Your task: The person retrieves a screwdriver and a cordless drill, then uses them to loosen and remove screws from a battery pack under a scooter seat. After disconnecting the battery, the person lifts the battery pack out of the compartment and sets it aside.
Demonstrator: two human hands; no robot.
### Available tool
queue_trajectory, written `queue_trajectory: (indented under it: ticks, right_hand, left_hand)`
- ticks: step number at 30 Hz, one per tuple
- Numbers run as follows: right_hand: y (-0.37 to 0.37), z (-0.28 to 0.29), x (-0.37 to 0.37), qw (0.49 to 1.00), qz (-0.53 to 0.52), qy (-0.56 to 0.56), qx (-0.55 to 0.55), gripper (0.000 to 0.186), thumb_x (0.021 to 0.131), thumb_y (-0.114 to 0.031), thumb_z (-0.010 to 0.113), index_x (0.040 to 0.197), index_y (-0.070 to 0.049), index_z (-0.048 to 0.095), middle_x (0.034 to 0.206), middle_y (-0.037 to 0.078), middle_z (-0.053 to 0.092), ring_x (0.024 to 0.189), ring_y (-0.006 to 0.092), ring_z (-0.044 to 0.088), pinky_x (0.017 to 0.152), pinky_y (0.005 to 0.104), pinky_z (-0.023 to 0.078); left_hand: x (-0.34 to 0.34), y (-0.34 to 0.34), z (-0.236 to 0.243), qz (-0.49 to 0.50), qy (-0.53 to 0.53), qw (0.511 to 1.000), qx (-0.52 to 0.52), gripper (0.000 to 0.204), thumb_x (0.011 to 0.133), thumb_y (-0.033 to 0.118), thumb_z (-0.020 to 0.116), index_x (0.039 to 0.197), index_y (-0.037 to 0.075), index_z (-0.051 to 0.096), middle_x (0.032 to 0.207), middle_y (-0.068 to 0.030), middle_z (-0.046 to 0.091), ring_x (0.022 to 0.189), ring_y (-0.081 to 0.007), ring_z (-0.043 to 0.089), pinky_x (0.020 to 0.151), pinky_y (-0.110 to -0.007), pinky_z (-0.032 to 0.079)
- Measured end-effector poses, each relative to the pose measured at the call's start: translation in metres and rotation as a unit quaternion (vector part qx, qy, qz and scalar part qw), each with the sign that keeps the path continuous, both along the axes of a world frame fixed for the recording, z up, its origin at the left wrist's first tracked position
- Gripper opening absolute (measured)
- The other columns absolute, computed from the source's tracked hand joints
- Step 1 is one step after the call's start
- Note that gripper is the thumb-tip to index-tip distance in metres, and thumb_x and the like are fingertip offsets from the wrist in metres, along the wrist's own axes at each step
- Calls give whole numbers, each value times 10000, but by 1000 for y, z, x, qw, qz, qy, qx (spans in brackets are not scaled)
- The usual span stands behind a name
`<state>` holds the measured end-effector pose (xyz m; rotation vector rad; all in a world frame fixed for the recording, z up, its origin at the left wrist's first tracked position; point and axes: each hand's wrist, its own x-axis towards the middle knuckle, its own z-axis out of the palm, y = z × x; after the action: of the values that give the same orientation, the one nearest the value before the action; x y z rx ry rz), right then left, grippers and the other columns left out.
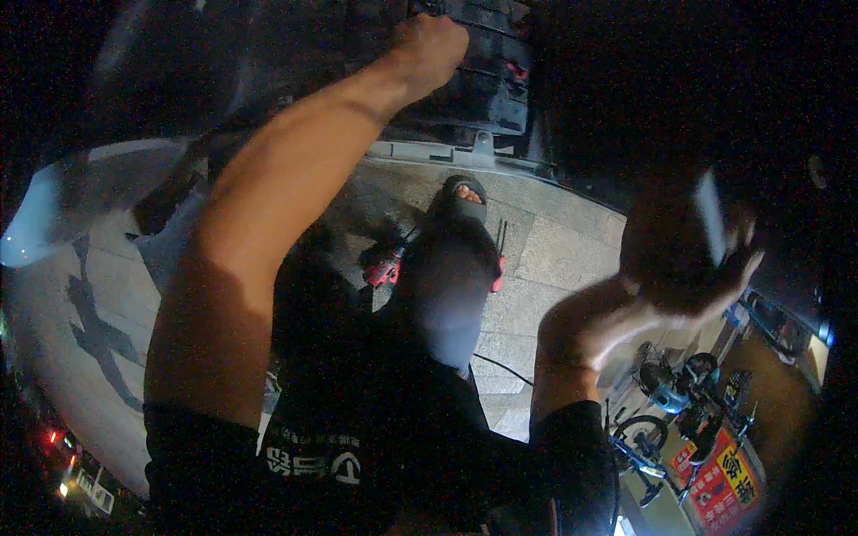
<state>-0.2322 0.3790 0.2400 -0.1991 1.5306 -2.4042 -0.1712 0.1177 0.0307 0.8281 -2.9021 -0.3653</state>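
Note:
My left hand [433, 52] is closed in a fist at the top, over dark, dusty panels with ribs [492, 76] that look like part of a vehicle's front. Whatever its fingers grip is hidden. On the right, my right hand [688, 299] is bent back at the wrist, its fingers curled up around a dark shape [661, 232]. A pale, blurred streak [710, 214] shows along that shape; its kind is too dark to tell. A pale curved edge with a small bracket [483, 147] runs below the panels.
Red-and-black tools [384, 268] lie on the paved ground [572, 241] by my sandalled foot [466, 193], one with a long thin shaft [502, 237]. A black cable [505, 368] crosses the paving. Parked bikes [688, 389] and a red-yellow sign [719, 482] stand at right.

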Motion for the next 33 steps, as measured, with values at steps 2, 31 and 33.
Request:
queue_trajectory:
  ticks: [2,31,33]
  right_hand:
    - [47,-30,13,976,190,40,-95,424,925,-533,446,1039,-137,546,768,43,544,635,223,493,575,419,379]
    - [271,-475,40,536,239,187,788,437,887,-372,530,1164,-36,502,1088,195,568,1045,397,524,893,524,415]
    - [267,-484,45,622,162,207,737,354,893,-297,533,1116,-23,507,1035,228,573,965,426,550,856,511,437]
  left_hand:
    - [30,-3,15,-12,-1,1000,-22,136,763,42,622,864,4,704,945,-234,670,850,-434,660,740,-506,544]
    - [22,-2,12,-25,39,997,-60,112,770,61,641,769,-50,630,858,-269,627,839,-446,587,737,-522,498]
    - [29,-6,17,-67,84,993,-50,142,726,130,687,798,8,681,834,-215,667,792,-402,662,725,-471,538]
